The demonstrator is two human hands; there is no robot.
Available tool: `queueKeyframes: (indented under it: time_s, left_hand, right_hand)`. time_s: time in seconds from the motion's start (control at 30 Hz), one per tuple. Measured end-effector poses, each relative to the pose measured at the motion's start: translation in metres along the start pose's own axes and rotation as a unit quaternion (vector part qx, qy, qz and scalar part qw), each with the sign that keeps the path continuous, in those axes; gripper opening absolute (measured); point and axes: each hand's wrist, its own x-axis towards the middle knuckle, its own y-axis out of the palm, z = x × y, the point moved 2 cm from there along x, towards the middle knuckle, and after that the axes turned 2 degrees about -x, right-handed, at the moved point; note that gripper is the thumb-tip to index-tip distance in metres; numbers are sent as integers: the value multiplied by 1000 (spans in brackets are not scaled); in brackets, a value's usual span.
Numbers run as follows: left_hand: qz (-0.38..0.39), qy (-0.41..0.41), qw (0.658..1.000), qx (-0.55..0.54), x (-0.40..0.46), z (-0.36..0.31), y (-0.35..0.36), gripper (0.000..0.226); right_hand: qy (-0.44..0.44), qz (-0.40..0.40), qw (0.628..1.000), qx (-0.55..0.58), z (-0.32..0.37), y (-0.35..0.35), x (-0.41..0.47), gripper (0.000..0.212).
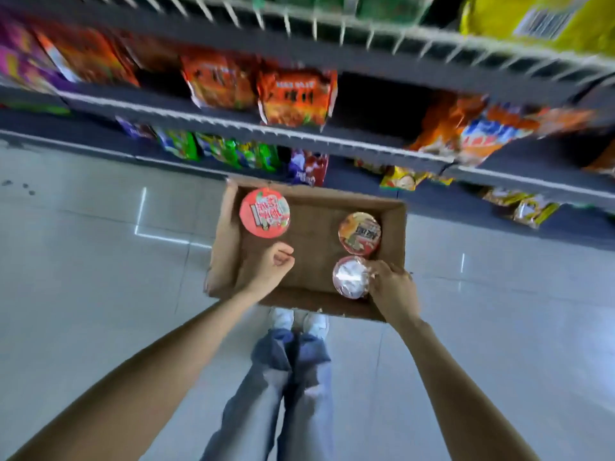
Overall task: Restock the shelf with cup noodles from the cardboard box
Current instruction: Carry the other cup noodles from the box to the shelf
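Observation:
An open cardboard box [312, 252] lies on the floor below the shelf [299, 134]. Three cup noodles stand in it: a red-lidded cup [264, 212] at the far left, an orange-lidded cup [360, 232] at the far right, and a cup with a shiny white lid [351, 277] at the near right. My right hand [392, 287] grips the rim of the white-lidded cup from its right side. Over the box's near left part, my left hand [274, 266] hovers with its fingers curled and nothing in it.
Noodle packets in orange, green and purple fill the shelf rows behind the box; a dark gap [376, 108] sits between the orange packets. My legs and white shoes [299, 319] stand just behind the box on the grey tiled floor [100, 261].

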Motion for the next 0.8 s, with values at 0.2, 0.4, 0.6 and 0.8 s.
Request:
queueKeyframes:
  time_s: [0.2,0.4,0.6,0.8]
  left_hand:
    - [48,-18,994,101,109,86,123,17]
    - [55,-17,972,230,183,153,214,41]
    - [81,-12,953,291,234,194,271,52]
    - [156,12,954,256,267,207,318,53]
  right_hand:
    - [-30,67,992,-99,-59,121,77,40]
    - [-50,89,984,-149,-104,206,168,58]
    - [-122,61,956,-261,-134,248,248,55]
    - [-116,130,933,-316,-138,257,289,101]
